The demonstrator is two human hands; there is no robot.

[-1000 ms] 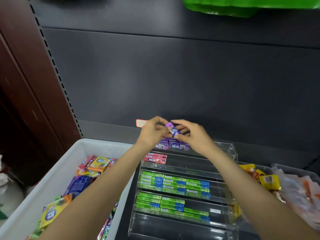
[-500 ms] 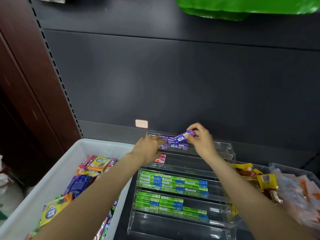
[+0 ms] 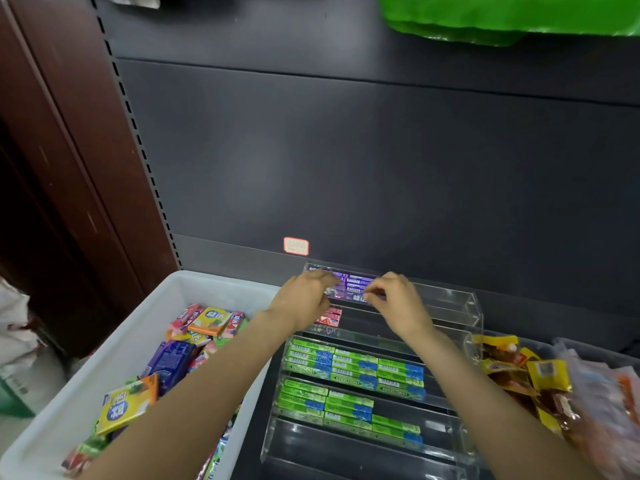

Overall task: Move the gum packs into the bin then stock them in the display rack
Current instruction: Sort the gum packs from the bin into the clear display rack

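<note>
Both hands reached over the top tier of the clear display rack, where the purple gum packs lay side by side in a flat row. The left hand rested at the left end of that row, its fingers curled down onto the packs; whether it actually gripped one could not be told. The right hand sat at the right end of the row, thumb and forefinger bent close together at the packs' front edge, though what they pinched was too blurred to make out. The purple packs lay between the two hands, touching both.

One tier below, just under the left wrist, lay a few red gum packs. The two tiers nearer the person held green gum packs in rows. To the left of the rack stood the white bin with mixed gum packs piled loosely inside, the left forearm crossing above it.
</note>
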